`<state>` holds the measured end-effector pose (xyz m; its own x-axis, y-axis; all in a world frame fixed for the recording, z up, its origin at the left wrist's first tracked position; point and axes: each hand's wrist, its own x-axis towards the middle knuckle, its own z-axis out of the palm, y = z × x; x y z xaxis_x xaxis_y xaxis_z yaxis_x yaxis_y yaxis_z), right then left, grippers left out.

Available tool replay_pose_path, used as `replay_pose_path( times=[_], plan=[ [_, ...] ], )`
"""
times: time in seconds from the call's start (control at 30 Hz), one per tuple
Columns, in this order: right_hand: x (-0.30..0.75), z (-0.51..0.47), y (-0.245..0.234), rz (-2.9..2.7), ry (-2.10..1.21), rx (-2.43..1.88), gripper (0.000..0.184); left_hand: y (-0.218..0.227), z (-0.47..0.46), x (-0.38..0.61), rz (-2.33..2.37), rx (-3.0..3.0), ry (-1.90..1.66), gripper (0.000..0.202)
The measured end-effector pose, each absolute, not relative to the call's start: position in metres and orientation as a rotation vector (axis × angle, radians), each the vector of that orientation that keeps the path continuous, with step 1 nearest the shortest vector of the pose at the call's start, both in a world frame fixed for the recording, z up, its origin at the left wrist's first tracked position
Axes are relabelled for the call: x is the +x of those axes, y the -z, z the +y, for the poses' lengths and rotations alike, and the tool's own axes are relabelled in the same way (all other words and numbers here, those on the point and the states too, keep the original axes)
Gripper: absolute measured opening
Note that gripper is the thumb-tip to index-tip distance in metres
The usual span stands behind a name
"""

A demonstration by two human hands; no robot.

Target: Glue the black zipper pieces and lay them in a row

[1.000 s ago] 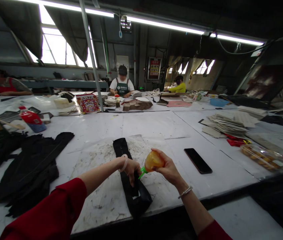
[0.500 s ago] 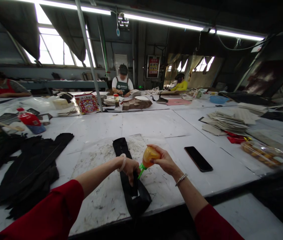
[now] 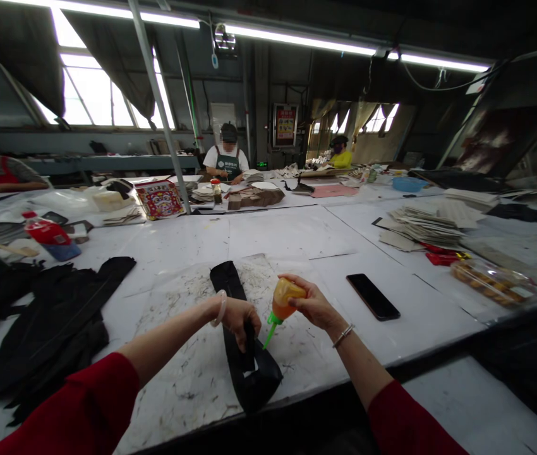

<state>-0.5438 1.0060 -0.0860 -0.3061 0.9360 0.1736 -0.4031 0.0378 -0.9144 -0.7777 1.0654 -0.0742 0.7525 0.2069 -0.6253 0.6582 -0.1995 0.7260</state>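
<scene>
A long black fabric strip lies on a stained work sheet at the table's near edge. My left hand pinches the strip near its folded end, fingers closed on it. My right hand grips an orange squeeze bottle tilted down, its green nozzle pointing at the strip just right of my left fingers. Both sleeves are red.
A black phone lies right of my hands. A heap of black fabric covers the left. Stacked grey card pieces, a clear snack tray and a red bottle stand around. Other people work at the far side.
The bottle's nozzle has moved slightly down along the strip toward me, and my left hand has slid the same way. The view has shifted a little.
</scene>
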Motion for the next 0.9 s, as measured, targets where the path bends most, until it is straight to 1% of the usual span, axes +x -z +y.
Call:
replay_pose_path(
  times=[0.23,0.4,0.53,0.77,0.9],
  plan=[
    [-0.538,1.001,0.092,-1.067,-1.615,-0.554,0.064,0.077,1.067,-0.793,0.684,1.657,0.365,0.036],
    [-0.535,0.997,0.098,-1.002,-1.638,-0.492,0.065,0.070,1.066,-0.800,0.689,1.656,0.301,0.035],
    [-0.533,0.992,0.102,-0.955,-1.622,-0.450,0.064,0.060,1.065,-0.802,0.725,1.680,0.279,0.039],
    [-0.530,0.984,0.105,-0.879,-1.572,-0.371,0.059,0.050,1.065,-0.803,0.739,1.640,0.214,0.036],
    [-0.528,0.980,0.110,-0.821,-1.545,-0.374,0.061,0.047,1.065,-0.803,0.759,1.606,0.184,0.039]
  ],
)
